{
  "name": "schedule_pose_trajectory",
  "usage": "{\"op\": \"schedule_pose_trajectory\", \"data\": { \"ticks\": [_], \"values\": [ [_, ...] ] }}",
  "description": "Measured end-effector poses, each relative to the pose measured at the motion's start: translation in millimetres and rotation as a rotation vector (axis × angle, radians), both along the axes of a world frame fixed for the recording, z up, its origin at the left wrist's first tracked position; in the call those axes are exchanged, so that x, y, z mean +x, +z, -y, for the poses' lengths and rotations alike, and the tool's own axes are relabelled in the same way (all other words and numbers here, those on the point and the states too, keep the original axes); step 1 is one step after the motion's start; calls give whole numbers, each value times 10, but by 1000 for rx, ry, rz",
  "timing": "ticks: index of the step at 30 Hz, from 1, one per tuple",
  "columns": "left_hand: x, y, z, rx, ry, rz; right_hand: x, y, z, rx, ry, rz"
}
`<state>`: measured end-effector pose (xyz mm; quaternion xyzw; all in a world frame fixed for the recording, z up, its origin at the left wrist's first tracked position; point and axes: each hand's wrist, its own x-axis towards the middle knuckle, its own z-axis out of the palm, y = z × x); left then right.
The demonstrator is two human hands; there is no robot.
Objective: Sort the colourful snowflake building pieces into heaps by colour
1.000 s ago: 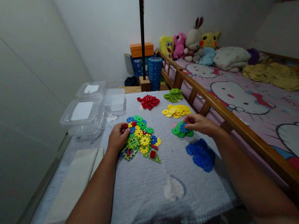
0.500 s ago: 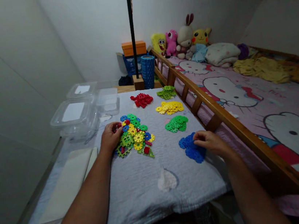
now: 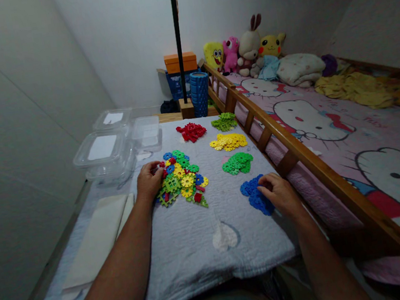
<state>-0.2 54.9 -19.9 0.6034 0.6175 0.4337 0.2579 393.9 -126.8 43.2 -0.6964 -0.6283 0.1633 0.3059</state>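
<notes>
My left hand (image 3: 150,182) rests at the left edge of a mixed pile of plastic building pieces (image 3: 186,181). Its fingers are closed around a small red piece (image 3: 161,164) that shows at the fingertips. The pile mixes yellow, green and blue notched discs with light-green squares and red connectors. On the right, my right hand (image 3: 277,190) is at a heap of blue notched discs (image 3: 254,193), thumb and fingers pinched together at its edge. Whether a disc is between those fingers is hidden.
Single-colour heaps lie beyond: green discs (image 3: 237,163), yellow discs (image 3: 228,141), light-green squares (image 3: 224,122) and red pieces (image 3: 191,132). Clear plastic boxes (image 3: 100,148) and folded cream cloth (image 3: 97,240) sit left. A wooden bed rail (image 3: 278,130) borders the table's right side.
The camera view has shifted slightly. Both hands stay at the same piles, with only small finger movement; the heaps look unchanged.
</notes>
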Motion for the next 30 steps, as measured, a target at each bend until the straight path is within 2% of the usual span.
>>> {"op": "schedule_pose_trajectory", "data": {
  "ticks": [4,10,15,18,21,26,30],
  "values": [
    [5,24,4,-9,-5,2,-228,61,-76,4,26,-25],
    [14,36,4,-10,-2,16,-931,15,-474,-62,291,40],
    [10,26,-8,-1,-20,30,-1381,-129,-817,-120,285,200],
    [21,38,-9,-2,-33,44,-1455,-231,-904,-144,241,242],
    [31,49,-11,-9,-44,53,-1430,-304,-927,-125,194,194],
    [31,38,-23,-15,-51,44,-1354,-351,-941,-88,151,4],
    [30,27,-34,-11,-58,42,-1260,-303,-969,-83,116,-183]
  ]
}}
